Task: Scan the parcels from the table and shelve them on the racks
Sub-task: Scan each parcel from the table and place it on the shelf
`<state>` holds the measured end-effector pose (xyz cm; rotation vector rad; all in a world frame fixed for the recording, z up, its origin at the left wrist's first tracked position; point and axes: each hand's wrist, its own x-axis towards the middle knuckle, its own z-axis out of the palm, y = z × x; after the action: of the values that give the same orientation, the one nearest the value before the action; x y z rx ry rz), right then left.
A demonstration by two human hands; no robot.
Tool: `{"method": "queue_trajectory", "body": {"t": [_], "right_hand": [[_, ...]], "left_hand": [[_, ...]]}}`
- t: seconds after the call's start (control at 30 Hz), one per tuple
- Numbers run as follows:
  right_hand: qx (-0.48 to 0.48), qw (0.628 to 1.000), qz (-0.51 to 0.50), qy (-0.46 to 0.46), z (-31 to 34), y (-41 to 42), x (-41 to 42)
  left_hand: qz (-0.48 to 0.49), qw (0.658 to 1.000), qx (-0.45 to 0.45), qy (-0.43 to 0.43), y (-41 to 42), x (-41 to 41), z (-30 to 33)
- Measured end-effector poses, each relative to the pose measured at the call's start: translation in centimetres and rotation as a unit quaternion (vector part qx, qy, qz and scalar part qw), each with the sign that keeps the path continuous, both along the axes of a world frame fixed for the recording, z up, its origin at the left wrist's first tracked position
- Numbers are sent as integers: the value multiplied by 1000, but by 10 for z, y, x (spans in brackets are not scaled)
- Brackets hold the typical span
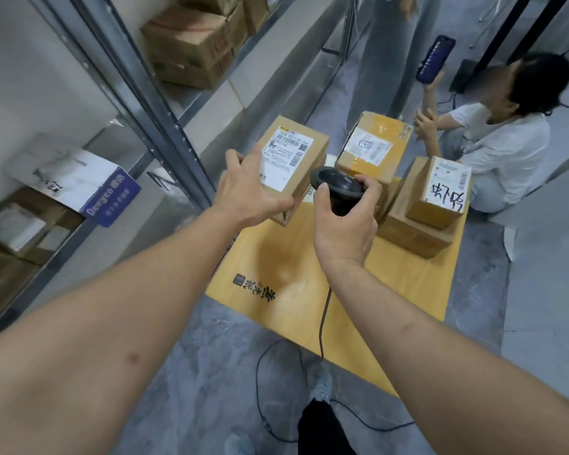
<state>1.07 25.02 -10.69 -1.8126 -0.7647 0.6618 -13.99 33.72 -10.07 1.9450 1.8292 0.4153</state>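
A brown cardboard parcel with a white shipping label is tilted up above the yellow table; my left hand grips its near left side. My right hand is closed around a black handheld scanner, whose head sits right beside the parcel's label. Two more labelled parcels stand at the table's far end: one in the middle and one on the right, which rests on top of another box.
Metal racks run along the left, holding cardboard boxes above and a white-and-blue box lower down. A person in white crouches beyond the table at the right. The scanner cable trails over the table onto the grey floor.
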Motion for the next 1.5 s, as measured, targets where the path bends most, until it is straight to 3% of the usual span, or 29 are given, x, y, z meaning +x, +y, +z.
{"method": "queue_trajectory", "body": {"t": [0.3, 0.7, 0.83, 1.07, 1.27, 1.5], "right_hand": [[-55, 998, 43, -3, -55, -43, -49], [-94, 991, 93, -17, -99, -60, -73], [-92, 991, 98, -22, -105, -57, -73], [-98, 990, 100, -25, -110, -52, -72], [-94, 989, 111, -16, -107, -51, -89], [-98, 988, 115, -9, -111, -55, -107]], "left_hand": [[41, 995, -89, 4, -70, -57, -82], [35, 986, -147, -67, -111, -102, -154], [104, 968, -187, -134, -109, -113, -168], [132, 928, -244, -249, -100, -128, -177], [118, 905, -272, -305, -108, -154, -176], [174, 875, -280, -356, -124, -162, -185]]}}
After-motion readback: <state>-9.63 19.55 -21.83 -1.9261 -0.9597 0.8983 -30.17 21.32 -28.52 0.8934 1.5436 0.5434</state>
